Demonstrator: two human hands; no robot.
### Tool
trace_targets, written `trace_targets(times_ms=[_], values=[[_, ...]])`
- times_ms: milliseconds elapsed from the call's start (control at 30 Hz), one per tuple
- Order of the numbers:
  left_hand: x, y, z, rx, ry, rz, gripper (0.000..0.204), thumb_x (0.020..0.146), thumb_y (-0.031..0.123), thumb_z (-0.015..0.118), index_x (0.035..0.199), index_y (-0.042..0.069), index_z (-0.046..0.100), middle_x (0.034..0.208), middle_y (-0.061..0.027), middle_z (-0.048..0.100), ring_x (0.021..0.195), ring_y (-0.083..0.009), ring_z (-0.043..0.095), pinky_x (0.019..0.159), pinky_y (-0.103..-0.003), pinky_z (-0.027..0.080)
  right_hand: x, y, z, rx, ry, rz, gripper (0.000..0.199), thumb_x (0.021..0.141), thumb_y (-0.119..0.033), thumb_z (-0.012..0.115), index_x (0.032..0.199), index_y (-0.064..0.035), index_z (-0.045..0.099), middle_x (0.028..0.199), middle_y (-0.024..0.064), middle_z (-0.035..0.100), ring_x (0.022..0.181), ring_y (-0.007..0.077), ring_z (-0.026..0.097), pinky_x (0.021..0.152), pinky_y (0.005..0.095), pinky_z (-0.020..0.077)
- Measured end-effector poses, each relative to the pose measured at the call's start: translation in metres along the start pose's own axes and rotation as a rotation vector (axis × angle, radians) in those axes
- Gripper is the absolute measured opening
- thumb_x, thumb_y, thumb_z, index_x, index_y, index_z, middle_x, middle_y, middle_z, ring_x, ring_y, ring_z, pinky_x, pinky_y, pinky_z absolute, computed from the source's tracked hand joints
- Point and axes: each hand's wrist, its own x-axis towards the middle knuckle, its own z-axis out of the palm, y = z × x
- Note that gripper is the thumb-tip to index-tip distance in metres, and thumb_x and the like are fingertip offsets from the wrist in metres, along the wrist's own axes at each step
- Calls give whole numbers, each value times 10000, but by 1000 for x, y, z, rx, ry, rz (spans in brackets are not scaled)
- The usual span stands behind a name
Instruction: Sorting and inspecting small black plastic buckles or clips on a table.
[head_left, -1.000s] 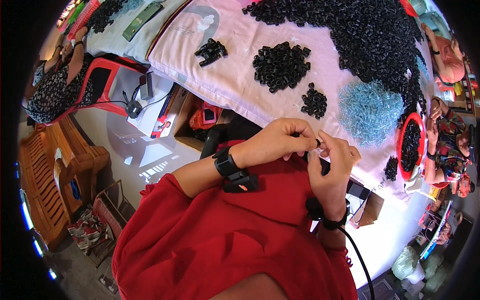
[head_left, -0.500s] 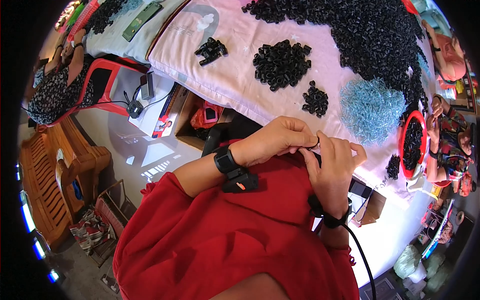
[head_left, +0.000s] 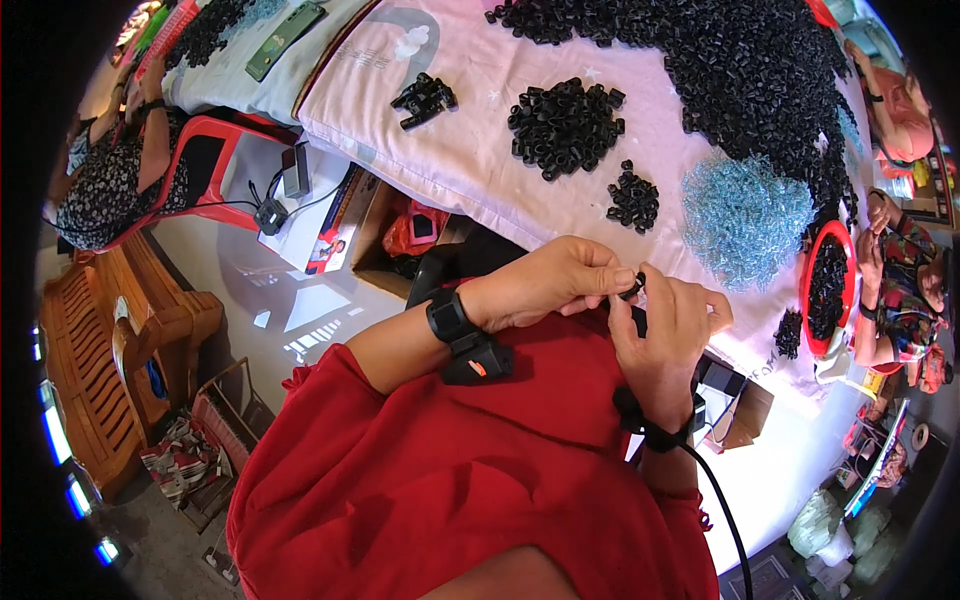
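My left hand [head_left: 550, 281] and my right hand [head_left: 668, 325] meet above my lap, close to the near edge of the cloth-covered table. Thumb and forefinger of the left pinch a small black plastic ring-shaped part [head_left: 634, 288]. The right hand's fingers are closed against the same part from the other side. Something dark also shows at the right palm, too shaded to identify. Beyond the hands lie a small heap of tiny black parts [head_left: 633, 202], a larger pile of black rings [head_left: 566, 130] and a tangled mound of clear bluish small pieces [head_left: 747, 222].
A huge spread of black parts [head_left: 755, 85] covers the table's far right. A few black pieces [head_left: 424, 101] sit at left. Beside a red basin [head_left: 806, 290] at right, another person's hands [head_left: 870, 240] are visible. An open cardboard box [head_left: 372, 245] stands below the table edge.
My fingertips have shifted slightly, and the black ring-shaped part now shows more plainly between them. The piles on the table look the same.
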Motion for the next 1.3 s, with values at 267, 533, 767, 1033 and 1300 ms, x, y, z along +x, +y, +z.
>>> trace_targets(times_ms=[267,533,767,1033,1300], values=[[-1,-4,4,-36,-6,-2,331,1001,353,692,940,31,737,794,17,656,575,-26,435,483,-193,314,-13,0,5,-45,-35,-21,255,804,-141,755,1029,-63,665,789,-38,592,757,136,578,915,418,341],[3,2,7,-51,39,33,356,1002,367,690,942,19,735,796,6,668,561,-26,445,478,-188,321,-7,7,9,91,9,66,314,835,-186,776,1100,-56,671,841,-20,614,789,143,598,976,446,340],[3,8,-6,12,-33,-72,336,999,351,696,980,19,742,853,2,706,571,-13,435,481,-179,323,-2,6,7,63,-13,-4,230,827,-201,784,989,-90,665,780,-18,579,728,158,576,947,463,332],[0,6,-13,33,38,-131,252,1009,306,687,938,65,703,849,-19,719,542,-25,474,471,-178,330,2,31,8,434,-122,131,198,853,-210,781,963,-85,675,841,9,632,818,200,618,950,440,339],[-3,17,-3,-15,25,-92,144,1016,224,650,984,85,668,877,-27,705,627,-70,660,515,-180,465,0,96,48,-186,-32,127,172,882,-78,707,1050,-116,710,949,45,662,958,203,625,966,432,330]])
